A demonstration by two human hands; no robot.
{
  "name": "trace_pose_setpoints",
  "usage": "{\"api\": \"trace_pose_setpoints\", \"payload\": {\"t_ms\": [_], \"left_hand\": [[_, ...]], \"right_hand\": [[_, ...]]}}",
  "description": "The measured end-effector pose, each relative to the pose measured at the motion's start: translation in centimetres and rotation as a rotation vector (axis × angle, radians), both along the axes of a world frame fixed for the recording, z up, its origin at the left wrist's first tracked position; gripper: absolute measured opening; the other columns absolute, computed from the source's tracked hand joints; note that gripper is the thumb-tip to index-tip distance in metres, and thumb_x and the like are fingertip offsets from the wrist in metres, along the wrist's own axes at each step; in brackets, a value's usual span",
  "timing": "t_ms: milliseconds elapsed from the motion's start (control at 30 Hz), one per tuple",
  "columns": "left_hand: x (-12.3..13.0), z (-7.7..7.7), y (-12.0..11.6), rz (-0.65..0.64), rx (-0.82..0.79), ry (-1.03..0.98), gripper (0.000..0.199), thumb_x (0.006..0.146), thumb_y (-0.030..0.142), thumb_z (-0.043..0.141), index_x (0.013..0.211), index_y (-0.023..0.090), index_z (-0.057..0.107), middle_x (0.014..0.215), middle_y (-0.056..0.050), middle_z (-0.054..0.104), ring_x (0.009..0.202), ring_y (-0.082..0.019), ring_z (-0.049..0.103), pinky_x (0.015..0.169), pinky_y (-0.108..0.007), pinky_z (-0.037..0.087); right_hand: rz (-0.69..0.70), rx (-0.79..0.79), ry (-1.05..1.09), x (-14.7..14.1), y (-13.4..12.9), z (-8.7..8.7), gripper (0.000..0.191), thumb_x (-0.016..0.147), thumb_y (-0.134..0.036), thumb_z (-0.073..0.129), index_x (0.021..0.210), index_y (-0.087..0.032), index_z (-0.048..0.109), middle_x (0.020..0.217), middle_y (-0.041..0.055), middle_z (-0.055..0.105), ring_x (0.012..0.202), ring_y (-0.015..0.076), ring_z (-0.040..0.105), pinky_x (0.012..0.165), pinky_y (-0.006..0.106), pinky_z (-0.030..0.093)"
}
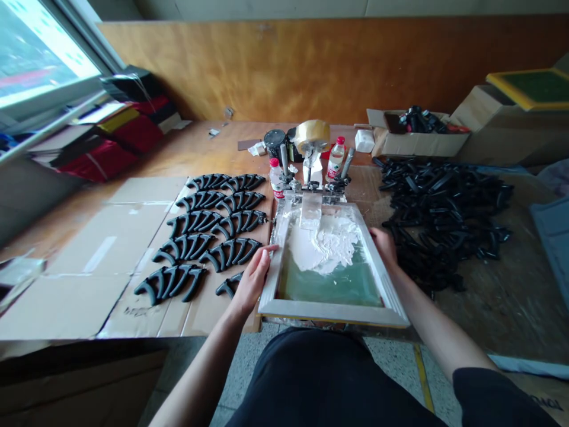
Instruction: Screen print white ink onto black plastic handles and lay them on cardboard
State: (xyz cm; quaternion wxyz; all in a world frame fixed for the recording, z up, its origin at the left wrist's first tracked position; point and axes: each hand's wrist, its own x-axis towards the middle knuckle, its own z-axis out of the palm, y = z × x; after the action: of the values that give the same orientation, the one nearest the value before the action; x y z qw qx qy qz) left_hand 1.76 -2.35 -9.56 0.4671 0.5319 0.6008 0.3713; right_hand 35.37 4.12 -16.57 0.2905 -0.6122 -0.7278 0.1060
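Observation:
A screen printing frame (333, 308) with a silver rim and green mesh sits in front of my body, clamped at its back to a metal fixture (311, 188). White paste (329, 243) covers the back half of the mesh, and a pale block (311, 210) stands in it. My left hand (255, 276) grips the frame's left side, thumb on top. On the right side, my right hand (384, 246) holds the rim, its fingers partly hidden. Curved black handles (178, 281) lie in rows on cardboard to the left.
A big heap of black parts (435, 213) covers the right of the table. Behind the fixture stand bottles with red caps (336, 159), a tape roll (312, 137) and dark jars (274, 142). An open carton (418, 142) is at the back right; stacked folders (98, 154) lie back left.

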Motion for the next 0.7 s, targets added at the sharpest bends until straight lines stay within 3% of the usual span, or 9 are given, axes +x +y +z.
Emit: {"api": "trace_pose_setpoints", "payload": {"t_ms": [100, 167, 233, 333, 433, 600, 700], "left_hand": [[-0.3, -4.6, -0.3, -0.025, -0.102, 0.045, 0.065, 0.088, 0.056, 0.045, 0.144, 0.024, 0.037, 0.098, -0.005, 0.066, 0.080, -0.018, 0.061, 0.072, -0.028, 0.048], [-0.2, -7.0, 0.2, -0.046, -0.160, 0.112, 0.070, 0.087, 0.052, 0.048, 0.148, 0.023, 0.029, 0.082, -0.001, 0.064, 0.066, -0.015, 0.058, 0.067, -0.027, 0.046], [-0.1, -8.5, 0.6, -0.054, -0.174, 0.184, 0.068, 0.086, 0.048, 0.050, 0.146, 0.022, 0.031, 0.070, 0.004, 0.058, 0.057, -0.012, 0.053, 0.062, -0.025, 0.044], [-0.1, -9.3, 0.9, -0.050, -0.163, 0.211, 0.065, 0.085, 0.046, 0.051, 0.143, 0.022, 0.037, 0.065, 0.005, 0.053, 0.054, -0.012, 0.049, 0.060, -0.023, 0.041], [-0.2, -9.4, 0.9, -0.053, -0.151, 0.198, 0.063, 0.085, 0.047, 0.051, 0.141, 0.022, 0.039, 0.066, 0.004, 0.054, 0.057, -0.012, 0.051, 0.059, -0.023, 0.040], [-0.4, -9.9, 0.9, -0.071, -0.155, 0.210, 0.062, 0.087, 0.049, 0.047, 0.142, 0.023, 0.037, 0.071, 0.003, 0.055, 0.062, -0.014, 0.052, 0.060, -0.024, 0.039], [-0.4, -9.8, 0.8, -0.075, -0.149, 0.208, 0.061, 0.087, 0.051, 0.046, 0.142, 0.023, 0.038, 0.071, 0.003, 0.055, 0.062, -0.013, 0.051, 0.060, -0.024, 0.038]], "right_hand": [[-0.101, 0.133, 0.024, -1.1, 2.5, 2.2, 0.036, 0.089, -0.029, 0.048, 0.120, -0.017, 0.061, 0.120, 0.0139, 0.061, 0.106, 0.0275, 0.059, 0.090, 0.047, 0.050], [0.000, 0.201, -0.039, -4.3, 4.0, 3.5, 0.050, 0.081, -0.031, 0.065, 0.127, -0.016, 0.056, 0.134, 0.0151, 0.051, 0.121, 0.0311, 0.049, 0.099, 0.049, 0.044], [0.146, 0.152, -0.148, -7.9, 5.0, 4.2, 0.055, 0.074, -0.030, 0.075, 0.123, -0.015, 0.056, 0.129, 0.0151, 0.054, 0.121, 0.0330, 0.046, 0.098, 0.049, 0.043], [0.254, -0.025, -0.275, -11.3, 4.6, 3.7, 0.025, 0.078, -0.027, 0.071, 0.099, -0.017, 0.063, 0.099, 0.0107, 0.065, 0.098, 0.0277, 0.056, 0.084, 0.040, 0.046], [0.401, -0.047, -0.340, -11.2, 2.0, 2.7, 0.003, 0.085, -0.020, 0.059, 0.086, -0.018, 0.062, 0.085, 0.0074, 0.066, 0.084, 0.0226, 0.058, 0.071, 0.032, 0.043], [0.819, 0.030, -0.383, -8.1, -1.2, 3.3, 0.023, 0.073, -0.001, 0.053, 0.082, -0.020, 0.063, 0.080, 0.0030, 0.065, 0.084, 0.0196, 0.057, 0.070, 0.029, 0.038], [0.778, -0.012, -0.328, -7.9, -0.7, 3.9, 0.019, 0.071, -0.005, 0.058, 0.077, -0.021, 0.065, 0.075, 0.0012, 0.063, 0.079, 0.0183, 0.056, 0.068, 0.028, 0.037]]}}
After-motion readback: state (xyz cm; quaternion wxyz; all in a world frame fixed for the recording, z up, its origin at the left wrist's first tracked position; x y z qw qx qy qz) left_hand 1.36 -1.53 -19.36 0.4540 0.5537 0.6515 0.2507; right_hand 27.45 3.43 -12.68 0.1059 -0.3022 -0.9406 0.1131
